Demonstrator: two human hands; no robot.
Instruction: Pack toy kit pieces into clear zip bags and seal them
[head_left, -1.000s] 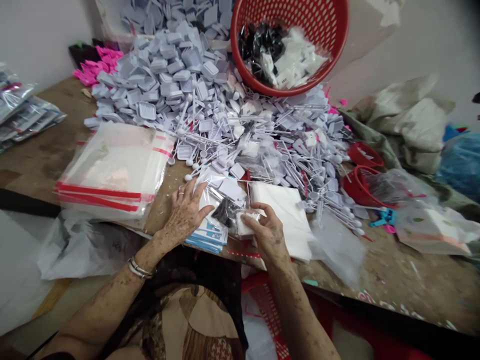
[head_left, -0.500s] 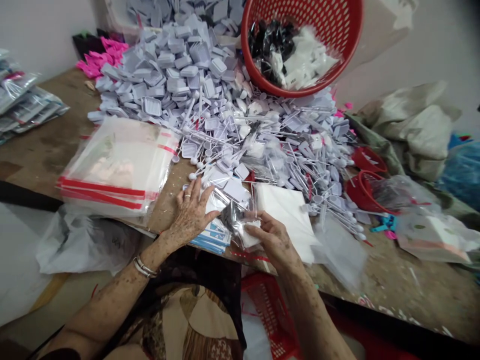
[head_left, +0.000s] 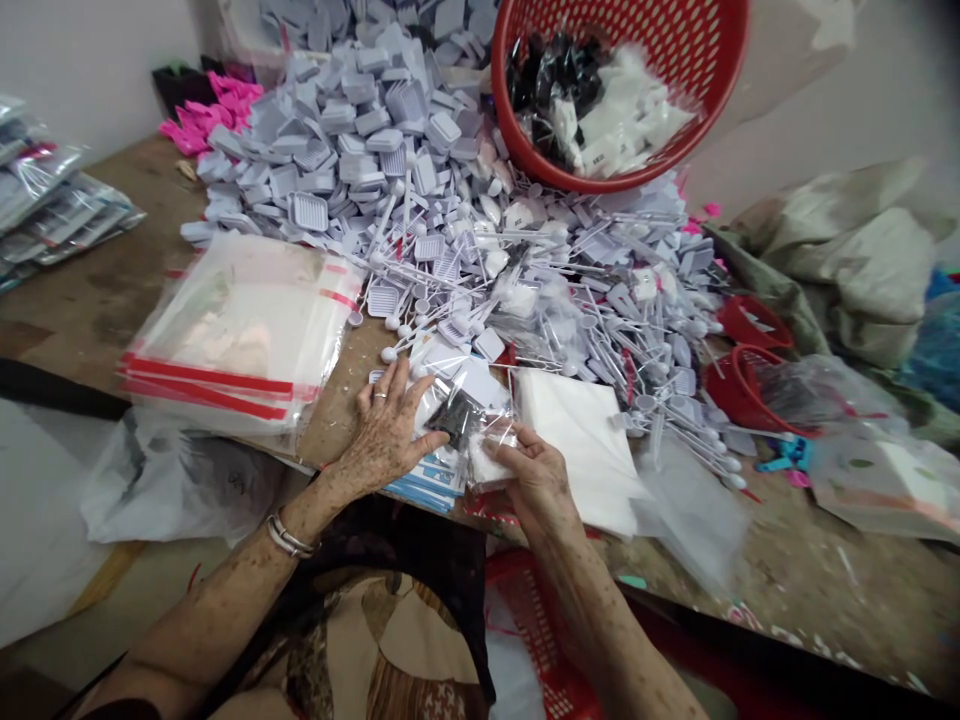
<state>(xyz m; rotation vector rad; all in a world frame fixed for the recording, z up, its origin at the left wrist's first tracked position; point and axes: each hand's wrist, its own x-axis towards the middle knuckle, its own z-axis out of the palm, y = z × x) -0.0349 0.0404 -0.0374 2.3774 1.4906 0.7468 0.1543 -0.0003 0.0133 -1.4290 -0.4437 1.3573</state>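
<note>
My left hand lies with its fingers spread over the left side of a clear plastic bag, near the table's front edge. Inside or on this bag are pale flat pieces; which of the two I cannot tell. My right hand pinches a small clear packet with white contents between thumb and fingers. A small black packet lies just left of it, by my left thumb. Blue-and-white printed cards lie stacked under the bag. Right of my right hand rests a stack of white sheets.
Pale plastic trays and small scoops are heaped behind my hands. A red basket of black and white packets tilts on the heap. Red-edged clear bags lie stacked at left. Small red baskets stand at right.
The view has shifted slightly. The black packet now lies flatter beside my left thumb, and the white packet in my right hand has shifted a little.
</note>
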